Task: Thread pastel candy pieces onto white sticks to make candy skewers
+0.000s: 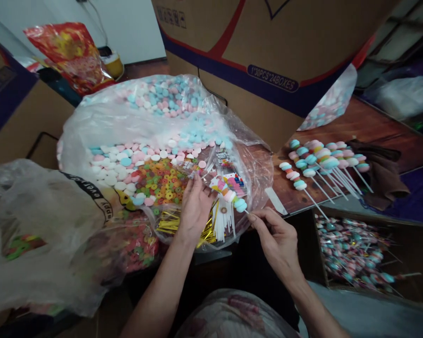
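Note:
My right hand (277, 234) pinches the thin stick of a candy skewer (229, 193), threaded with pastel sweets and gummy rings. It tilts up and left, toward my left hand (195, 206). The left fingers are closed on a small clear plastic wrapper (206, 177) beside the skewer's upper end; how far the candy sits inside it, I cannot tell. Below the hands lie loose white sticks (223, 223) and gold twist ties (169, 223). Small gummy rings (164, 180) form a pile left of my left hand, next to pink, white and blue candies (114, 164).
A large clear bag (91, 115) of candies spreads behind. Several unwrapped skewers (317, 159) lie at right, above a box (409, 263) of wrapped ones. Cardboard cartons (215, 37) stand at the back. A whitish plastic bag (45, 202) is at left, a red packet (70, 56) behind.

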`<control>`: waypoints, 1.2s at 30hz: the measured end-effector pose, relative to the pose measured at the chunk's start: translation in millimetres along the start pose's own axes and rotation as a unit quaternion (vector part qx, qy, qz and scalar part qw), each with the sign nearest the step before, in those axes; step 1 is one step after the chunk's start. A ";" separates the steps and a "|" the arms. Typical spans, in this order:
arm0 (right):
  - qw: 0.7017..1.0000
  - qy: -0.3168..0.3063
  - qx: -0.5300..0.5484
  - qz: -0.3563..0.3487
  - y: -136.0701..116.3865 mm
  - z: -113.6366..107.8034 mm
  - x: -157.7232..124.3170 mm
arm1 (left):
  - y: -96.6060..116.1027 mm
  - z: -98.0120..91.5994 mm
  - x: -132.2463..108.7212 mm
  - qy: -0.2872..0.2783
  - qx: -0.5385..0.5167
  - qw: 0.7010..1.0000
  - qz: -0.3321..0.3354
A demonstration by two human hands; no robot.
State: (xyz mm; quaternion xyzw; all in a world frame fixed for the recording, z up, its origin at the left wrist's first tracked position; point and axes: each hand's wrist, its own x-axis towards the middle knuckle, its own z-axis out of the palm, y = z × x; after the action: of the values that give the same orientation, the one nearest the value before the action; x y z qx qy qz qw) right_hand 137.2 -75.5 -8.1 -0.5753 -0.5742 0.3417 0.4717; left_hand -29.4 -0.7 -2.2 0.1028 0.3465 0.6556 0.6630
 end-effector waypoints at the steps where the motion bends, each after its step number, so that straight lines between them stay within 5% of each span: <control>1: 1.000 -0.004 -0.004 -0.007 0.1 -0.8 0.2 | 0.4 -0.5 0.6 0.000 -0.003 1.000 0.004; 8: 0.997 -0.015 -0.026 -0.073 -4.5 -2.1 -0.7 | -1.9 3.6 5.7 0.030 -0.056 0.998 0.022; 17: 0.987 -0.058 0.084 0.120 -1.4 2.8 -2.1 | -13.4 9.6 -1.4 0.022 -0.011 0.999 0.024; 19: 0.993 -0.046 0.060 0.093 -3.3 6.2 -0.9 | -15.9 13.7 -6.1 0.018 0.005 1.000 0.024; 23: 0.996 0.000 -0.059 -0.069 -5.2 12.4 -1.6 | -18.1 19.1 -13.3 0.007 0.029 0.999 0.029; 29: 0.948 0.023 -0.209 -0.239 2.7 21.0 -7.2 | -20.4 18.1 -17.8 -0.031 0.054 0.998 -0.010; 32: 0.946 0.031 -0.217 -0.239 2.7 25.8 -5.5 | -20.1 17.8 -19.0 -0.059 0.039 0.995 -0.064; 36: 0.979 0.023 -0.117 -0.164 -1.0 24.6 0.5 | -10.8 15.3 -15.3 -0.089 0.026 0.985 -0.143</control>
State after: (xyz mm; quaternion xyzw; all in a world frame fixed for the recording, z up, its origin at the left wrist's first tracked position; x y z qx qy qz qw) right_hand 114.0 -71.4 -15.0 -0.5325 -0.6855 0.1772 0.4639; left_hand -10.2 -11.5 7.7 0.1272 0.3147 0.5330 0.7750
